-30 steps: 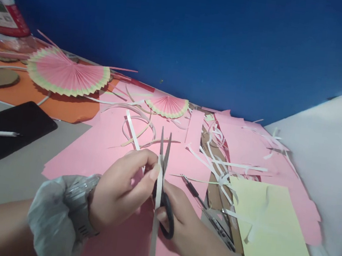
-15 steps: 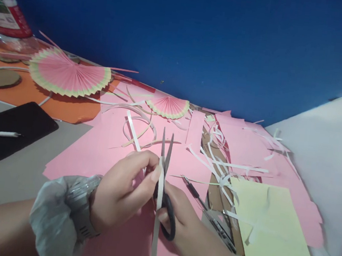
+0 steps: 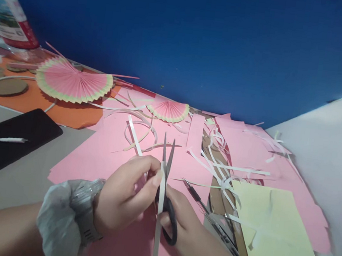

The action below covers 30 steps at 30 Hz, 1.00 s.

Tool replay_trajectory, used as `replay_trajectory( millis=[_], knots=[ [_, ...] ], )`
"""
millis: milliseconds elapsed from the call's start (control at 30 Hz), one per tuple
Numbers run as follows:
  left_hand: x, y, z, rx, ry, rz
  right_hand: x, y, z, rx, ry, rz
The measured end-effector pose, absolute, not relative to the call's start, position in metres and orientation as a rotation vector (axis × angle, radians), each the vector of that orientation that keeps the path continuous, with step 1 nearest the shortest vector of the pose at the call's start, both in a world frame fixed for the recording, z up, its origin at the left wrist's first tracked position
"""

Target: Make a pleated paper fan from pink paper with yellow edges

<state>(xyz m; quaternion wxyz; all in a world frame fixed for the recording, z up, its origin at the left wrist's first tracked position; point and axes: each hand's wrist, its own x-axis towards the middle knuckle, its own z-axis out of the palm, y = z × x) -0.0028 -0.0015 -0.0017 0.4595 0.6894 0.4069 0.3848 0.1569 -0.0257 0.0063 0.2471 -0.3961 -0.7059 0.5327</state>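
Observation:
My left hand (image 3: pixel 133 192) pinches the upper end of a narrow white paper strip (image 3: pixel 159 226) between thumb and finger; the strip hangs down toward me. My right hand (image 3: pixel 181 220) grips black-handled scissors (image 3: pixel 171 227), blades pointing away and slightly apart, right beside the strip's top end. Whether the blades touch the strip I cannot tell. Another white strip (image 3: pixel 134 135) sticks up behind my left hand. Under both hands lies pink paper (image 3: pixel 99 156). A grey scrunchie (image 3: pixel 58 218) and a clear band circle my left wrist.
Pink-and-yellow pleated paper fans (image 3: pixel 75 83) lie at the back left, near a bottle (image 3: pixel 12 21) and cardboard discs (image 3: pixel 7 87). A black phone (image 3: pixel 16 138) is at left. Pens (image 3: pixel 194 192), strip scraps (image 3: pixel 227 180) and yellow paper (image 3: pixel 276 236) lie right. A blue partition (image 3: pixel 184 42) stands behind.
The whole view has shifted slightly, so everything appears a little lower and further right. Both hands keep nearly the same hold on the strip and scissors.

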Motion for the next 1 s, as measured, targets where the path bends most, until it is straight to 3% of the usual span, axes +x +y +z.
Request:
replay_trajectory(
  millis=[1000],
  knots=[
    [-0.0035, -0.0008, -0.0017, 1.708, 0.993, 0.939, 0.1589, -0.0248, 0.0039, -1.097, -1.906, 1.49]
  ],
)
